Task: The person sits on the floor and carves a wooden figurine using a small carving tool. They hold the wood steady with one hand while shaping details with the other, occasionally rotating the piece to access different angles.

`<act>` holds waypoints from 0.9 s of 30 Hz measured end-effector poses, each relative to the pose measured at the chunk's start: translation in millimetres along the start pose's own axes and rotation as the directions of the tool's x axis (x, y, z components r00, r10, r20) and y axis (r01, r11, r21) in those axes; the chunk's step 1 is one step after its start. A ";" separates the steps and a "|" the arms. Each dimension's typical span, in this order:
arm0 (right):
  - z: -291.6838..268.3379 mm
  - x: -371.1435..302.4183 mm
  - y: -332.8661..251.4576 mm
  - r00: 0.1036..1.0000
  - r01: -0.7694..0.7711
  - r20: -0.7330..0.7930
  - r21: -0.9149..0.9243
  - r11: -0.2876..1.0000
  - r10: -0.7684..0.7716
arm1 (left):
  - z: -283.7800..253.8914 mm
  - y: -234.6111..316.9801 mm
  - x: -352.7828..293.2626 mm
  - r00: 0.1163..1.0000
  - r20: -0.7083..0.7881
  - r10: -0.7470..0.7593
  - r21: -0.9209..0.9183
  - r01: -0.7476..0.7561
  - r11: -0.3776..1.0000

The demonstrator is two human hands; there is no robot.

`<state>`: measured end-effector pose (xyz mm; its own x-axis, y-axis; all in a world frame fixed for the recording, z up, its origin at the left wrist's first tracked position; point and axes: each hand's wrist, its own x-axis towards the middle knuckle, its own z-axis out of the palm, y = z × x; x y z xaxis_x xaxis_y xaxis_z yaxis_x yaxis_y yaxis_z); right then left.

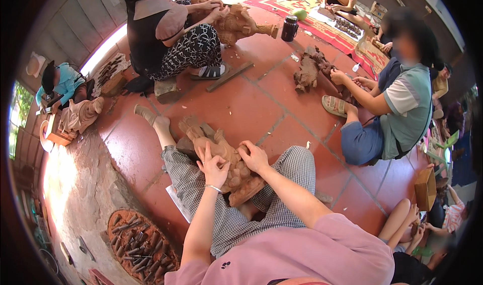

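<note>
A brown carved wooden figure (232, 170) lies tilted across my lap between my legs, its far end reaching toward the floor. My left hand (214, 167) is at its left side, thumb and forefinger pinched together and the other fingers raised. Whatever may be in that pinch is too small to make out. On the figure's right side rests my right hand (253, 157), its fingers curled over the wood and gripping it. The carving's underside is hidden by my legs.
A round tray (143, 245) of several carving tools stands at my lower left. Co-workers sit around the red tiled floor (297, 134) with other carvings (307, 74). A wooden bar (230, 77) lies ahead, and a dark flask (290, 28) stands near a red mat (342, 38).
</note>
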<state>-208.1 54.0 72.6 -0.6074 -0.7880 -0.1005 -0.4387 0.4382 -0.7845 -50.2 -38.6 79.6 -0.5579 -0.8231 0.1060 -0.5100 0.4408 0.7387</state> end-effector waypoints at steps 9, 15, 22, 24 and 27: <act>0.4 1.5 2.4 1.000 0.017 -0.026 -0.012 1.000 -0.017 | 3.3 10.4 -6.8 1.000 0.018 -0.016 0.016 0.015 1.000; 1.5 -0.7 -1.1 1.000 0.000 0.005 -0.016 1.000 0.000 | 21.5 13.3 6.6 0.995 -0.099 -0.012 0.091 0.021 0.996; 0.7 -0.1 0.9 1.000 0.019 -0.005 0.001 1.000 -0.019 | 14.5 25.2 0.6 0.989 -0.069 -0.134 0.025 0.136 0.990; -0.2 -0.4 -2.8 1.000 0.010 0.010 -0.005 1.000 -0.010 | 22.4 23.7 13.1 0.983 -0.143 -0.117 0.092 0.131 0.987; -0.4 -2.9 -3.8 1.000 -0.001 0.002 -0.016 1.000 0.001 | 22.8 24.3 10.5 0.984 -0.144 -0.102 0.132 0.121 0.984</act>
<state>-204.9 54.7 76.1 -0.6066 -0.7884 -0.1022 -0.4489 0.4458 -0.7745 -83.4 -28.4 83.5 -0.4025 -0.9068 0.1249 -0.6557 0.3808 0.6520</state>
